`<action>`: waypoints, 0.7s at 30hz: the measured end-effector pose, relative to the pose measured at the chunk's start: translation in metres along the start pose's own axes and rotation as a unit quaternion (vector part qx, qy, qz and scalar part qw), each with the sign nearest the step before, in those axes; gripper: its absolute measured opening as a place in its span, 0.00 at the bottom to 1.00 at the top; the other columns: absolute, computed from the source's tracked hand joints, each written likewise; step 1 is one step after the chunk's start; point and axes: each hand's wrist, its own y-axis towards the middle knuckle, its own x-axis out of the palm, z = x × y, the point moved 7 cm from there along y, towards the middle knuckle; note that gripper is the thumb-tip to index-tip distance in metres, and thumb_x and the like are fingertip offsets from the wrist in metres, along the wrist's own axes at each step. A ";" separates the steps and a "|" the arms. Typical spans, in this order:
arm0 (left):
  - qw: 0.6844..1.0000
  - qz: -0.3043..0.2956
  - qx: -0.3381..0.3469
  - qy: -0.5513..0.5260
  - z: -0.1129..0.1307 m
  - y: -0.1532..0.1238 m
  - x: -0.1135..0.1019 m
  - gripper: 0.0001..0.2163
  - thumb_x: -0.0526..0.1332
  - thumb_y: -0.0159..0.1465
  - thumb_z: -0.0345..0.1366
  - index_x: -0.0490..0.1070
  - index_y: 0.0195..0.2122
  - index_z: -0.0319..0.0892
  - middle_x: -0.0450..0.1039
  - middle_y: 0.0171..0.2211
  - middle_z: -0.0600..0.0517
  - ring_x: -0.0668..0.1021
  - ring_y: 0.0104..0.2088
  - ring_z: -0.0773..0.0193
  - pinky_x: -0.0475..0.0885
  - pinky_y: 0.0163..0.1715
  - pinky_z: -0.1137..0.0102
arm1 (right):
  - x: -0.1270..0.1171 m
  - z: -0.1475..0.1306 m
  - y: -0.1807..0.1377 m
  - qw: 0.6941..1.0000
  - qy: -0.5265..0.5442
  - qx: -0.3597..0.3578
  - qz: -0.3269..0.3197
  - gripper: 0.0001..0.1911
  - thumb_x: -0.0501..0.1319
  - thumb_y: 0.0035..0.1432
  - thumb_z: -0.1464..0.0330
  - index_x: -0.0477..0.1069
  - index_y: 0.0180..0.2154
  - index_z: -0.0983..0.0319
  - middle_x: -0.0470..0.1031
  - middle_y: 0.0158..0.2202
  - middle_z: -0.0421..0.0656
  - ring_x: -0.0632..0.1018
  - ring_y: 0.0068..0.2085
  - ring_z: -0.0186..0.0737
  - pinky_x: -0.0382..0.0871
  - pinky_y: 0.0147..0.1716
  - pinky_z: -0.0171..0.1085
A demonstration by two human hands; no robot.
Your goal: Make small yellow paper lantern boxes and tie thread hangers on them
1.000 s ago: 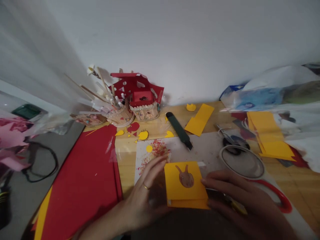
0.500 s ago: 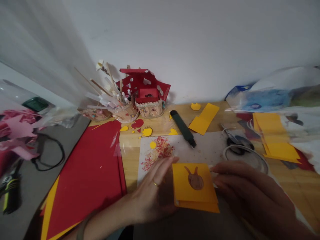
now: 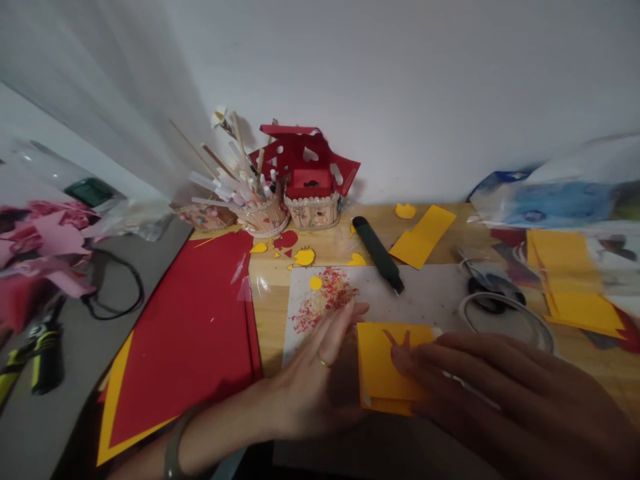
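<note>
A folded yellow paper card [image 3: 380, 373] is in front of me, its layers showing along the lower edge. A brownish cut-out with two long ears [image 3: 395, 338] is on its face, mostly covered by fingers. My right hand [image 3: 505, 393] reaches over the card from the right, fingers stretched out and their tips on the cut-out. A small white bit shows above those fingers; I cannot make out what it is. Beside the card's left edge, my left hand [image 3: 320, 380] has its fingers stretched out, thumb low near the card's corner.
A dark green pen-shaped cutter [image 3: 377, 253] lies on a white sheet [image 3: 435, 293] with red and yellow specks. Red sheets [image 3: 190, 333] are at left, near yellow-black pliers [image 3: 47, 360]. Decorated cups [image 3: 313, 212] stand behind. Scissors [image 3: 493, 287], a cable loop and yellow paper [image 3: 575, 280] are at right.
My right hand has moved left over the card, and its fingers now cover most of the cut-out. The view has shifted slightly; my left hand stays beside the card.
</note>
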 end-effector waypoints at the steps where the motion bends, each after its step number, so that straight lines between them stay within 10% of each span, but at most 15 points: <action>1: 1.000 0.005 0.005 0.002 0.002 0.000 -0.001 0.53 0.68 0.52 0.31 0.24 0.65 0.53 0.52 0.64 0.39 0.62 0.61 0.41 0.64 0.56 0.45 | -0.003 -0.003 -0.001 1.000 -0.009 -0.024 0.005 0.16 0.51 0.60 0.72 0.73 0.45 0.58 0.78 0.46 0.41 0.77 0.44 0.42 0.73 0.39 0.41; 6: 1.000 -0.004 0.010 0.003 0.009 0.004 -0.002 0.54 0.67 0.51 0.27 0.23 0.65 0.51 0.58 0.61 0.39 0.64 0.60 0.42 0.66 0.54 0.46 | -0.014 -0.007 -0.002 0.997 -0.044 -0.039 0.047 0.18 0.50 0.57 0.75 0.74 0.42 0.57 0.78 0.46 0.40 0.77 0.43 0.40 0.73 0.38 0.39; 21: 0.997 0.070 0.023 -0.027 0.003 -0.005 0.001 0.52 0.70 0.50 0.43 0.32 0.66 0.53 0.50 0.62 0.40 0.59 0.61 0.42 0.62 0.57 0.46 | -0.016 0.052 0.015 0.941 0.108 0.299 0.119 0.11 0.52 0.64 0.61 0.68 0.31 0.54 0.73 0.21 0.32 0.72 0.17 0.29 0.64 0.14 0.28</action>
